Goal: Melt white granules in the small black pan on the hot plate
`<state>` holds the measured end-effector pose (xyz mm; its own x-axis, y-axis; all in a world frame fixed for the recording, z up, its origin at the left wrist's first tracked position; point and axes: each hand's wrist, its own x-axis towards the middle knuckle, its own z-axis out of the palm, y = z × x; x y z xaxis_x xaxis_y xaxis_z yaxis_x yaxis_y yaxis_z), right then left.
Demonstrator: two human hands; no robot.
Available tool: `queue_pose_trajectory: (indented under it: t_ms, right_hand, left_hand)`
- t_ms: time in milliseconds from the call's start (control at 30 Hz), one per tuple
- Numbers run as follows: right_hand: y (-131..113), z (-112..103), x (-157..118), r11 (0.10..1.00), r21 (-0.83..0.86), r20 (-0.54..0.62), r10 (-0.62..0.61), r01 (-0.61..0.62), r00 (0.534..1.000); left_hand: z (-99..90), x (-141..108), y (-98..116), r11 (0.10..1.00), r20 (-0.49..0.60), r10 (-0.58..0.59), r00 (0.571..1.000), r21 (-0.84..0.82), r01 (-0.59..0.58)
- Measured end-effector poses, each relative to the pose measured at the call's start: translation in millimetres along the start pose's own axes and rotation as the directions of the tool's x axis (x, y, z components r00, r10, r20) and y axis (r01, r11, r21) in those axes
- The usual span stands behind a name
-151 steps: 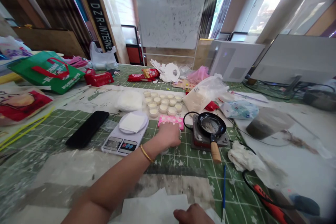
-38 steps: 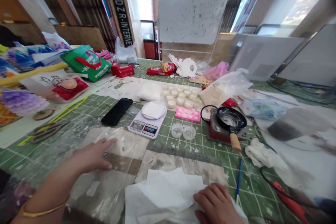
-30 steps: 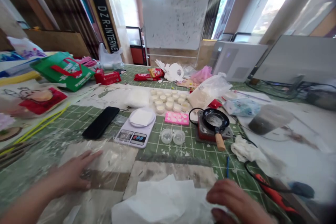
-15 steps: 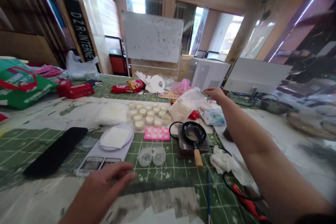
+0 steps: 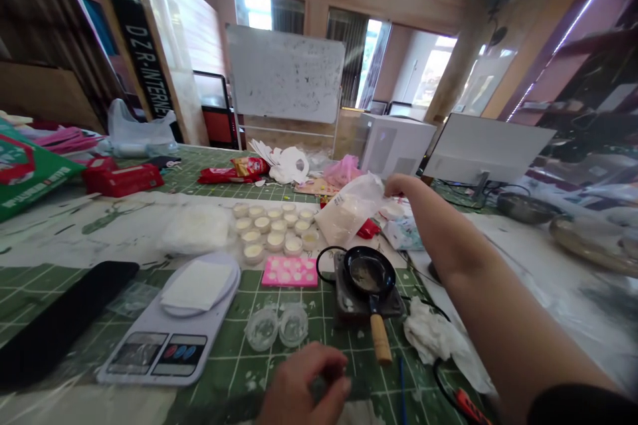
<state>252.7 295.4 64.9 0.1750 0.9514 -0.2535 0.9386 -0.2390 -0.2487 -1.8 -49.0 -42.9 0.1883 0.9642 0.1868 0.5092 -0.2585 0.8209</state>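
My right hand [image 5: 397, 186] is stretched far forward, its fingers closed at the upper right edge of a clear plastic bag [image 5: 346, 212] with pale contents. My left hand [image 5: 312, 382] is low in the middle, fingers curved, with a gap between thumb and forefinger and nothing held. Just beyond it lie two small clear plastic cups [image 5: 278, 327]. A pink silicone mold [image 5: 290, 271] with white-filled cavities lies behind them. Beside the mold a small black frying pan [image 5: 369, 269] with a wooden handle sits on a hot plate [image 5: 343, 305].
A kitchen scale [image 5: 199, 329] bearing white paper stands left, beside a black phone-like slab [image 5: 64, 319]. Several small cream-filled cups [image 5: 276, 240] stand behind the mold. Crumpled white tissue [image 5: 426, 329] and cables lie right of the pan. A monitor [image 5: 491, 146] stands back right.
My left hand has moved right, away from the scale to in front of the clear cups. My right hand has come slightly left and down to the bag's edge. The view has shifted slightly.
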Motion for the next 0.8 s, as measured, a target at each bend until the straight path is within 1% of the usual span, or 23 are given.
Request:
queue_pose_trajectory:
  t_ms: [67, 133, 200, 267, 333, 400, 500, 567, 667, 800]
  right_hand:
    - [-2.5, -3.7, 0.2, 0.999, -0.019, -0.011, -0.051, 0.050, 0.999]
    - [-4.3, -5.1, 0.3, 0.995, -0.036, -0.019, -0.096, 0.095, 0.995]
    - [-5.8, -3.1, 0.4, 0.991, -0.054, -0.026, -0.127, 0.126, 0.992]
    - [-6.8, 1.7, -0.3, 0.988, -0.070, -0.035, -0.141, 0.138, 0.989]
    - [-6.7, 6.3, -2.4, 0.987, -0.075, -0.041, -0.142, 0.139, 0.989]
    - [-5.7, 8.0, -5.4, 0.989, -0.070, -0.036, -0.136, 0.133, 0.990]
    - [-4.6, 4.7, -8.6, 0.992, -0.044, -0.020, -0.121, 0.120, 0.992]
    - [-5.0, 2.6, -9.3, 0.994, -0.008, -0.012, -0.110, 0.110, 0.994]
    - [-4.8, 5.2, -10.4, 0.992, 0.081, 0.000, -0.096, 0.096, 0.995]
    - [0.8, 14.5, -15.2, 0.963, 0.248, 0.024, -0.115, 0.106, 0.993]
  left_hand:
    - [21.1, 4.9, -1.1, 0.998, -0.080, 0.060, 0.995, -0.026, -0.062]
    - [36.2, 8.0, -9.7, 0.991, -0.198, 0.131, 0.971, 0.001, -0.133]
    - [44.9, 9.9, -22.1, 0.981, -0.290, 0.192, 0.937, 0.085, -0.175]
    - [48.3, 11.2, -33.3, 0.967, -0.331, 0.239, 0.913, 0.171, -0.192]
    - [48.6, 11.9, -40.5, 0.957, -0.343, 0.257, 0.903, 0.219, -0.189]
    - [48.0, 12.1, -43.6, 0.957, -0.351, 0.249, 0.903, 0.235, -0.172]
    - [48.4, 12.1, -44.8, 0.958, -0.347, 0.228, 0.910, 0.249, -0.145]
    - [50.0, 12.4, -46.1, 0.952, -0.340, 0.238, 0.910, 0.267, -0.150]
    - [52.2, 13.1, -48.9, 0.943, -0.329, 0.270, 0.905, 0.280, -0.179]
    - [51.1, 14.1, -51.1, 0.953, -0.323, 0.240, 0.915, 0.257, -0.160]
